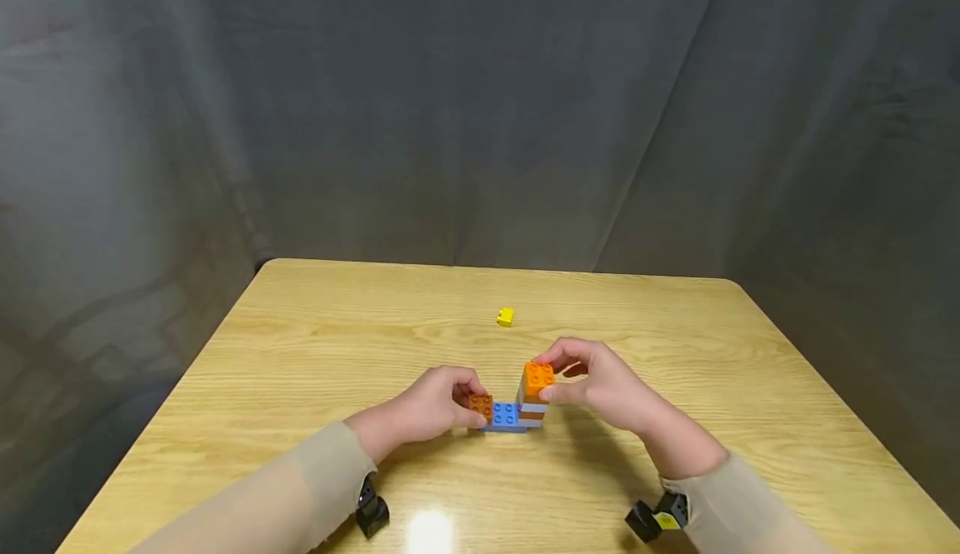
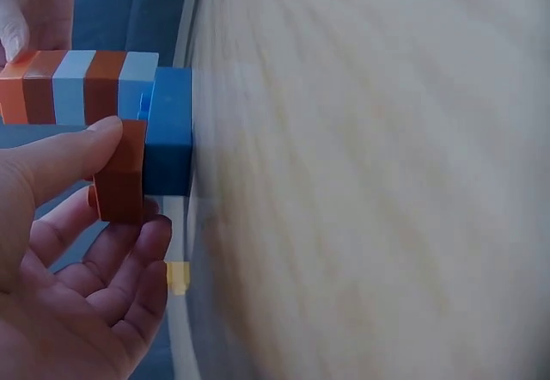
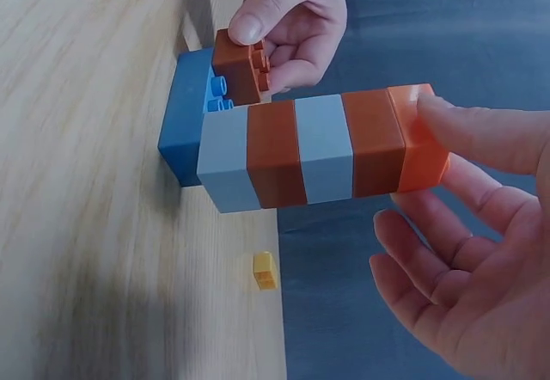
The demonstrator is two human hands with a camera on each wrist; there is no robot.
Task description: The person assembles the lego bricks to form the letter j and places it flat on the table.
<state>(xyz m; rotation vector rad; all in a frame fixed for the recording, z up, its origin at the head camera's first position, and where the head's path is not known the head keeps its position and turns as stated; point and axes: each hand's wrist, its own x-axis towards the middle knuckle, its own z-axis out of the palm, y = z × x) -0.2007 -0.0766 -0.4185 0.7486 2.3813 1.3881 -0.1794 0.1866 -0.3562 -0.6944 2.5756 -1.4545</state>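
Note:
A long blue brick (image 1: 505, 416) lies on the table with two rows of studs showing in its middle. My left hand (image 1: 431, 404) pinches a brown brick (image 3: 236, 66) between thumb and fingers at the blue brick's left end. On the right end rises a tower of pale blue bricks (image 3: 325, 150) and brown bricks in turn, topped by a bright orange brick (image 1: 538, 377). My right hand (image 1: 600, 383) holds that orange brick, thumb on its near side and fingers behind. In the left wrist view the brown brick sits right against the blue brick's studded face.
A small yellow brick (image 1: 506, 316) lies by itself farther back on the wooden table (image 1: 360, 312). Beyond the table's back edge hangs a dark grey curtain (image 1: 450, 121). Black wrist devices (image 1: 371, 508) are strapped under both sleeves.

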